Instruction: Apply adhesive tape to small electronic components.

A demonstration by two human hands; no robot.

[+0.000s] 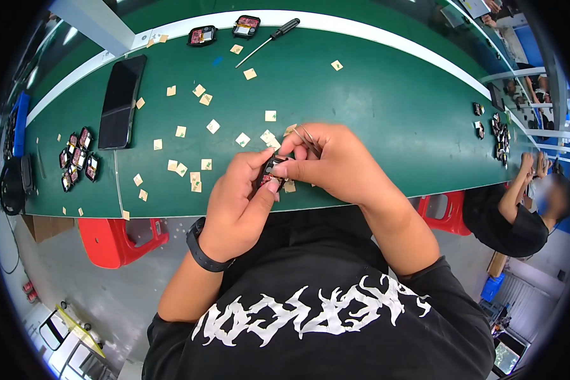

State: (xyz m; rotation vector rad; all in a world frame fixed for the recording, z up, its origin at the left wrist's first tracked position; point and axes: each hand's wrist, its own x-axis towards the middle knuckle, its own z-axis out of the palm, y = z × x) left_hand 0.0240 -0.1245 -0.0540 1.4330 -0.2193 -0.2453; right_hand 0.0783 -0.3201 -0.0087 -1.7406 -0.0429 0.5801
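My left hand is closed around a small black electronic device at the table's near edge, with reddish parts showing in its open casing. Above it, my right hand presses its thumb onto the device's upper part. Slim metal tweezers are tucked between the fingers of that hand; their tips are hidden. Small cream paper squares lie around both hands, among them one square just beyond the left fingertips. My fingers cover much of the device.
On the green table lie a black phone, a screwdriver and two open devices at the back. Piles of similar devices sit left and far right. Red stools stand below. A co-worker sits at right.
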